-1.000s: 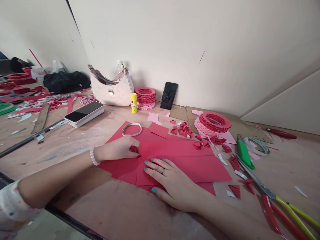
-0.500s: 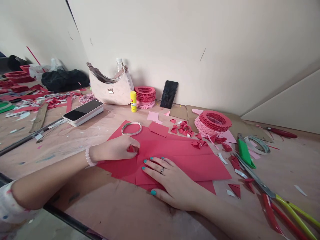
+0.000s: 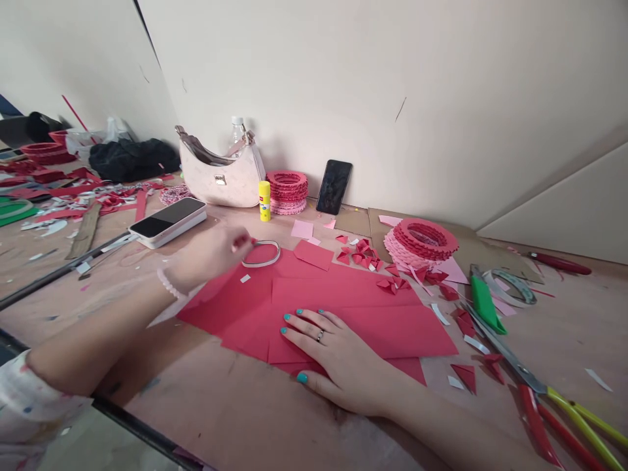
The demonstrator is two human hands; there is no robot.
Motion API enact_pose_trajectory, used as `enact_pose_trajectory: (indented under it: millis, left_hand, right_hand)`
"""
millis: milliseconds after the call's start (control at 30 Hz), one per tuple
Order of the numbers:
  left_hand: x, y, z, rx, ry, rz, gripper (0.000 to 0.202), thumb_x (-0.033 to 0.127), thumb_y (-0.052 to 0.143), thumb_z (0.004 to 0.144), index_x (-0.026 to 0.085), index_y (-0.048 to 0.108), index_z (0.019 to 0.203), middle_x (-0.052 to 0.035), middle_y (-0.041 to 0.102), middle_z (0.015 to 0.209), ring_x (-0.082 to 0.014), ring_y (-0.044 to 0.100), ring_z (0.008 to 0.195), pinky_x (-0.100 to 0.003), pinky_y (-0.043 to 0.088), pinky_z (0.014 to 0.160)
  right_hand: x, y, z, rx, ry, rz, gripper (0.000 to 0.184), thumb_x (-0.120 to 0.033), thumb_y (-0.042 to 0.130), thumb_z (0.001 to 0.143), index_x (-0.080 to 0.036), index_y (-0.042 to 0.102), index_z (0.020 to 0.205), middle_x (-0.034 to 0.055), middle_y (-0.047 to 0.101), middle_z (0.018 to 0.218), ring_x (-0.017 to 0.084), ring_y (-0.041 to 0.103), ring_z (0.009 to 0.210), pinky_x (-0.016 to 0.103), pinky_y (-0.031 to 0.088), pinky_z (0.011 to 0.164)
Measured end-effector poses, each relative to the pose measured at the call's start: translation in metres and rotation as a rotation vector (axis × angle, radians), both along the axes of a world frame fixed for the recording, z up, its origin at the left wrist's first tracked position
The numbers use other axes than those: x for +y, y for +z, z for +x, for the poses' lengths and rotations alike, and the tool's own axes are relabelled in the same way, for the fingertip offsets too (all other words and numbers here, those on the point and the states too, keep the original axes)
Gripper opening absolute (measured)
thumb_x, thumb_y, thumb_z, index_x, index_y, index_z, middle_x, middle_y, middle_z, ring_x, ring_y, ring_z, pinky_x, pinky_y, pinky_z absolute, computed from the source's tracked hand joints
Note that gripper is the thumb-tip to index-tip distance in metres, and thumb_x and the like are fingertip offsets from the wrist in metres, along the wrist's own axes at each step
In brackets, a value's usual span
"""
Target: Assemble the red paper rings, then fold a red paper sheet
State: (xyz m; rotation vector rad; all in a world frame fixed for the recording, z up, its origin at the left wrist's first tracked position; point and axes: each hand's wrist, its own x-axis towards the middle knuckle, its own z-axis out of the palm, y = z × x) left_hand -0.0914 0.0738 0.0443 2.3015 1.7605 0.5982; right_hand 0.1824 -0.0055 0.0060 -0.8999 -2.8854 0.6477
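My right hand [image 3: 333, 353] lies flat with its fingers apart on several overlapping sheets of red paper [image 3: 343, 288]. My left hand [image 3: 213, 255], somewhat blurred, is raised by the left edge of the sheets, its fingers curled together close to a thin roll of tape [image 3: 261, 254]. A tiny red spot shows at its fingertips; I cannot make out what it is. Below the roll, a small white slip [image 3: 245, 279] rests on the red paper. A smaller red piece with cut corners [image 3: 313, 254] lies at the back of the sheets.
Scissors [image 3: 520, 373], a green cutter [image 3: 485, 304] and another tape roll [image 3: 513, 288] lie at right. Folded red pieces [image 3: 363, 255] are scattered near stacked paper rings [image 3: 420, 242]. Behind stand a glue stick [image 3: 265, 201], a handbag [image 3: 223, 176] and a phone [image 3: 334, 187]; a white device [image 3: 169, 221] lies left.
My left hand has lifted off the red paper and moved up and left, beside the tape roll. The white slip now shows where that hand was. My right hand stays in place.
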Motion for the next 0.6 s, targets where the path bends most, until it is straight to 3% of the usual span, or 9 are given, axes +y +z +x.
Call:
enact_pose_trajectory:
  millis: [67, 100, 167, 233, 333, 400, 500, 600]
  left_hand:
    - [0.011, 0.004, -0.021, 0.239, 0.298, 0.207, 0.037, 0.035, 0.036, 0.088, 0.006, 0.05, 0.106, -0.0185, 0.055, 0.109, -0.0358, 0.045, 0.109, -0.049, 0.029, 0.093]
    - [0.015, 0.004, -0.031, 0.312, 0.391, 0.233, 0.044, 0.037, 0.034, 0.089, 0.003, 0.044, 0.115, -0.0234, 0.048, 0.119, -0.0406, 0.036, 0.118, -0.055, 0.022, 0.096]
    - [0.022, -0.001, -0.048, 0.364, 0.56, 0.04, 0.055, 0.044, 0.039, 0.087, -0.001, 0.041, 0.119, -0.0298, 0.046, 0.12, -0.0486, 0.027, 0.121, -0.067, 0.014, 0.092]
    - [0.026, -0.009, -0.055, 0.401, 0.592, 0.078, 0.061, 0.05, 0.039, 0.086, 0.001, 0.041, 0.121, -0.0299, 0.044, 0.123, -0.0488, 0.027, 0.121, -0.067, 0.012, 0.093]
    - [0.028, -0.019, -0.047, 0.455, 0.444, 0.232, 0.055, 0.045, 0.037, 0.088, 0.005, 0.039, 0.125, -0.0234, 0.046, 0.124, -0.0418, 0.034, 0.12, -0.062, 0.017, 0.096]
    - [0.027, -0.023, -0.031, 0.455, 0.301, 0.228, 0.049, 0.042, 0.041, 0.087, 0.006, 0.045, 0.12, -0.0196, 0.051, 0.118, -0.0354, 0.044, 0.112, -0.054, 0.027, 0.096]
    - [0.018, -0.026, -0.003, 0.386, -0.053, 0.201, 0.04, 0.037, 0.04, 0.087, 0.012, 0.048, 0.118, -0.0123, 0.055, 0.116, -0.0269, 0.049, 0.109, -0.039, 0.036, 0.094]
    - [0.004, -0.029, 0.017, 0.283, -0.211, 0.16, 0.035, 0.033, 0.039, 0.088, 0.016, 0.048, 0.117, -0.0099, 0.058, 0.109, -0.0221, 0.055, 0.098, -0.033, 0.042, 0.086]
  right_hand:
    - [0.0, 0.001, 0.0, 0.004, -0.003, 0.002, 0.054, -0.047, 0.033, 0.09, -0.025, 0.03, 0.139, 0.0015, 0.029, 0.145, 0.021, 0.02, 0.133, 0.043, 0.014, 0.109]
    - [-0.001, 0.001, 0.0, 0.005, -0.005, 0.004, 0.054, -0.047, 0.034, 0.09, -0.026, 0.03, 0.139, 0.0015, 0.03, 0.145, 0.021, 0.02, 0.133, 0.042, 0.015, 0.109]
    - [-0.001, 0.001, 0.0, 0.003, -0.004, 0.006, 0.054, -0.047, 0.034, 0.089, -0.026, 0.03, 0.138, 0.0013, 0.03, 0.145, 0.02, 0.02, 0.134, 0.042, 0.015, 0.109]
    - [-0.002, 0.001, 0.0, -0.002, -0.004, 0.006, 0.054, -0.048, 0.034, 0.089, -0.026, 0.03, 0.138, 0.0011, 0.029, 0.145, 0.02, 0.019, 0.134, 0.042, 0.016, 0.109]
    - [-0.002, 0.0, 0.0, -0.007, -0.007, 0.005, 0.054, -0.048, 0.033, 0.089, -0.026, 0.03, 0.139, 0.0007, 0.029, 0.145, 0.02, 0.019, 0.134, 0.043, 0.016, 0.109]
    - [-0.001, 0.0, 0.0, -0.007, -0.007, 0.005, 0.054, -0.048, 0.034, 0.089, -0.027, 0.03, 0.139, 0.0007, 0.029, 0.145, 0.02, 0.02, 0.134, 0.043, 0.016, 0.109]
    - [-0.001, 0.0, 0.0, -0.007, -0.005, 0.004, 0.054, -0.048, 0.034, 0.089, -0.028, 0.029, 0.139, 0.0001, 0.028, 0.146, 0.02, 0.02, 0.134, 0.043, 0.015, 0.109]
    - [-0.001, 0.0, 0.0, -0.005, -0.004, 0.003, 0.054, -0.048, 0.034, 0.089, -0.028, 0.028, 0.139, -0.0004, 0.028, 0.146, 0.02, 0.019, 0.134, 0.043, 0.015, 0.109]
